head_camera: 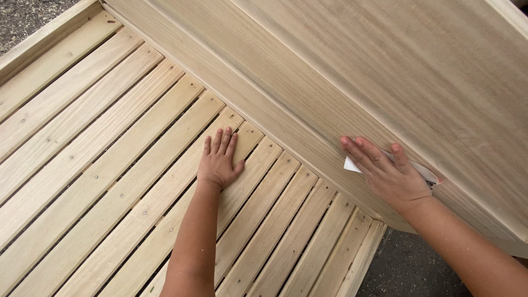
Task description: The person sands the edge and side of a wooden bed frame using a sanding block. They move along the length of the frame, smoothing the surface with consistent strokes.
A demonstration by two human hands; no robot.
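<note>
**Two hands on a bare wood slatted frame**

Left hand (220, 160) lies flat, fingers spread a little, palm down on the wooden slats (110, 165); holds nothing. Right hand (388, 173) presses flat on the upright wooden panel (385, 71), fingers together, pinning a folded white sheet (352, 164), likely sandpaper, against the panel's lower rail. Sheet shows at the fingertips and again past the thumb. Slats run diagonally, screw heads visible. Gravel ground (410, 269) at lower right and top left.
</note>
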